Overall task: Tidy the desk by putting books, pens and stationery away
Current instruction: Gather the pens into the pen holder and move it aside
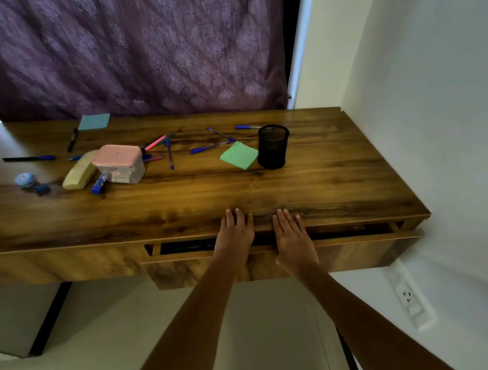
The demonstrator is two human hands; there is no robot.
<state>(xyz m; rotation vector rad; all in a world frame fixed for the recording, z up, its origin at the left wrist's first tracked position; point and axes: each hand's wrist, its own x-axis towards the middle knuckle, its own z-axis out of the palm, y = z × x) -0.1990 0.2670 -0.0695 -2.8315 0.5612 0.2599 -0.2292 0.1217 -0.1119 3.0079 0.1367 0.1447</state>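
Reference landmark: the drawer (pixel 274 260) under the front edge of the desk (pixel 341 180).

1. Hands. The left hand (pixel 236 234) and the right hand (pixel 292 237) lie side by side across the middle of the drawer. Fingers are straight and extend over the desk's front edge; neither hand grips anything. The palms appear to bear on the drawer front, though contact there is not clearly visible.

2. Drawer. It stands open by a narrow gap. Something dark with faint lettering, possibly a book, shows in the gap left of the hands. Probable status: books stored, drawer not yet closed.

3. Desk top, beyond the drawer. Items still out:
- black mesh pen holder (pixel 273 147), upright, straight back from the drawer's middle; no pens are visible in it.
- green sticky-note pad (pixel 239 155), touching the holder on its left.
- blue pens (pixel 208 148), scattered behind and left of the pad.
- clear box with pink lid (pixel 119 164), farther left, past the drawer's left end, with a yellowish case (pixel 80 175) and a blue-capped marker (pixel 99 185) against it.
- tape dispenser (pixel 28 182), blurred, far left.
- black pen (pixel 27 159), behind the tape dispenser.
- blue sticky-note pad (pixel 94 121), at the rear edge, far left of the drawer.

4. Assessment. The task is at an early stage: pens and stationery remain unsorted.
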